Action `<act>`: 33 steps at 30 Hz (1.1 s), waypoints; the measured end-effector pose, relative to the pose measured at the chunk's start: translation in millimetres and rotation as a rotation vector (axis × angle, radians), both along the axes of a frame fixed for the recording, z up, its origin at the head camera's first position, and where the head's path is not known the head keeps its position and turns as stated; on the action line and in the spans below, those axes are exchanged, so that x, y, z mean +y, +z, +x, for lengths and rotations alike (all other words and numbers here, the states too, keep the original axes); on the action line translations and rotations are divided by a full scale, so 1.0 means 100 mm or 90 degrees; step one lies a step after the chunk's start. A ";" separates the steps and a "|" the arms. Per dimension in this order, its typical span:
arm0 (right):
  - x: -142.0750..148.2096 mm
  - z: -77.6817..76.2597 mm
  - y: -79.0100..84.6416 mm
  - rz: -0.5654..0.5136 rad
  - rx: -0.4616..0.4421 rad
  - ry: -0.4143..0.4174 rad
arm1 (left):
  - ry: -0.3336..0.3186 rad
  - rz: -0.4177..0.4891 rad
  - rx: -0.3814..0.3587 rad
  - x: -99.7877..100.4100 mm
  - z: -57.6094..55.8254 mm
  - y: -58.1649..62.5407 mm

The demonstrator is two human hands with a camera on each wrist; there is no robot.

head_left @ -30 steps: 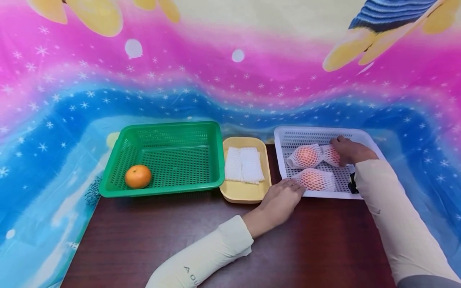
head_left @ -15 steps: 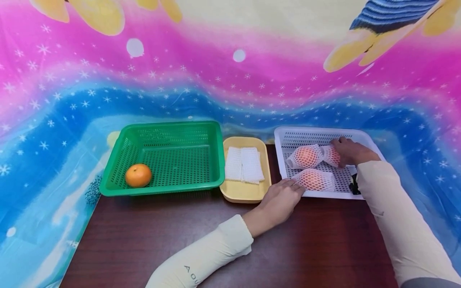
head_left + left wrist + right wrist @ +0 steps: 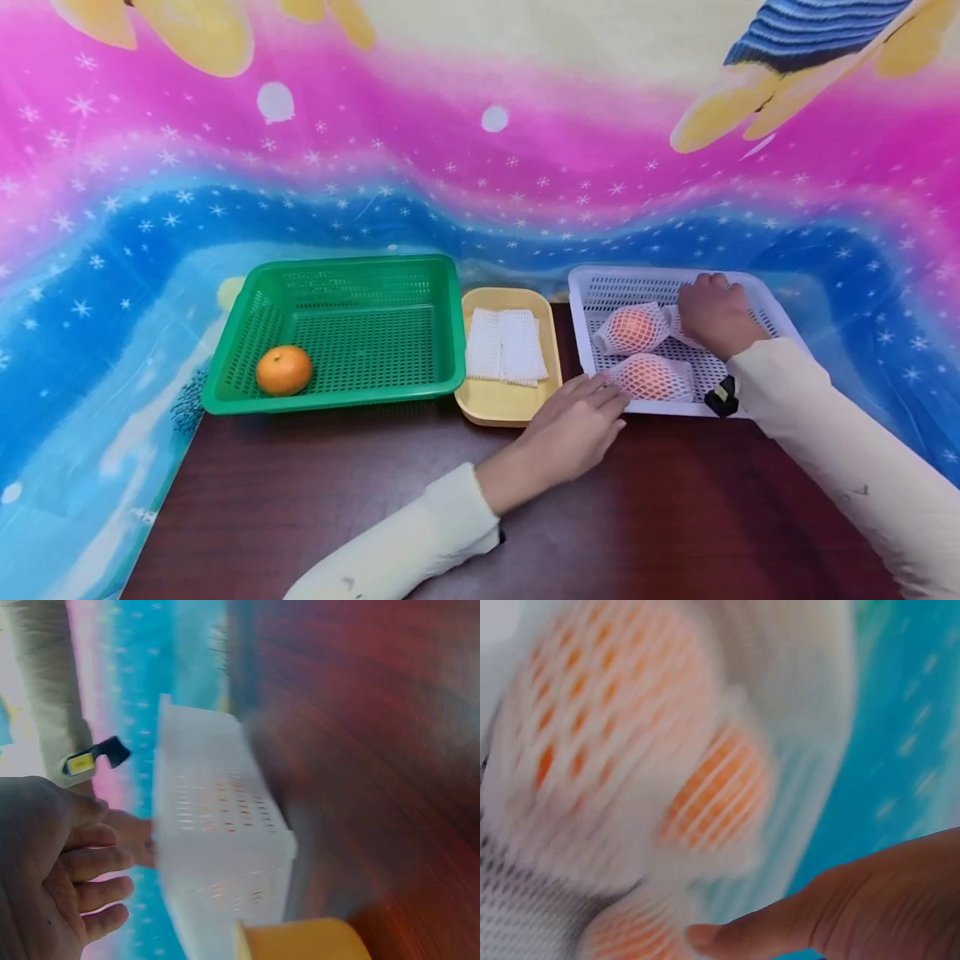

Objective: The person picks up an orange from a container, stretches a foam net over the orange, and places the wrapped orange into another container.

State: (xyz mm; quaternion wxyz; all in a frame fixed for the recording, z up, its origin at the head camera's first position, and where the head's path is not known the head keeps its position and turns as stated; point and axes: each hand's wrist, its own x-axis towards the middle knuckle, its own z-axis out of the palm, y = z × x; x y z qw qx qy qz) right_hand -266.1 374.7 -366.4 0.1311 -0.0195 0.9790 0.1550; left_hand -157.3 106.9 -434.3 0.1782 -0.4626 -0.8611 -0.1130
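Note:
The right hand [image 3: 717, 315] reaches into the white basket [image 3: 772, 300], over a fruit in a white foam net [image 3: 678, 329] that it mostly covers. Its straight thumb tip [image 3: 705, 937] is right at a netted fruit [image 3: 634, 934] in the right wrist view; its other fingers are hidden there. Two more netted orange-coloured fruits [image 3: 633, 327] [image 3: 648, 377] lie to the left and in front. The left hand [image 3: 573, 429] hovers near the basket's front left corner with loosely bent fingers. In the left wrist view, nothing is between its fingers [image 3: 105, 892].
A green basket [image 3: 337, 396] at left holds one bare orange [image 3: 284, 370]. Between the baskets stands a yellow tray [image 3: 498, 404] with flat white foam net sleeves [image 3: 506, 346]. A black strap [image 3: 722, 397] shows at the right wrist. A printed cloth [image 3: 480, 183] hangs behind the table [image 3: 420, 467].
The left hand has drawn back slightly from the basket's corner. The right hand has shifted slightly left over the netted fruit, its forearm turning. The baskets and other fruits stay put.

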 end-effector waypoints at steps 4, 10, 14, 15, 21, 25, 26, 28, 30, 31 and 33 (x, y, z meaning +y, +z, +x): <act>-0.49 0.13 0.19 -0.052 0.058 0.035 | 0.011 0.163 0.017 -0.60 0.09 0.04; -1.29 0.32 0.19 -0.209 0.108 0.193 | 0.205 0.311 0.023 -1.96 0.09 -0.02; -1.79 0.26 0.15 -0.311 0.100 0.279 | 0.362 0.266 0.014 -2.69 0.10 -0.03; -1.92 0.22 0.14 -0.334 0.089 0.296 | 0.393 0.254 0.014 -2.82 0.10 -0.05; -3.00 -0.18 0.03 -0.430 -0.018 0.389 | 0.467 0.199 -0.027 -3.36 0.11 -0.18; -3.79 -0.52 -0.09 -0.397 -0.118 0.426 | 0.467 0.173 -0.061 -3.48 0.10 -0.22; -3.96 -0.59 -0.11 -0.376 -0.141 0.429 | 0.471 0.171 -0.069 -3.49 0.10 -0.23; -4.26 -0.69 -0.14 -0.324 -0.180 0.437 | 0.482 0.166 -0.079 -3.50 0.10 -0.23; -4.49 -0.75 -0.14 -0.270 -0.221 0.437 | 0.489 0.165 -0.088 -3.49 0.10 -0.23; -4.58 -0.77 -0.14 -0.248 -0.239 0.438 | 0.489 0.168 -0.088 -3.48 0.10 -0.24; -4.73 -0.76 -0.13 -0.218 -0.272 0.435 | 0.486 0.175 -0.082 -3.47 0.09 -0.25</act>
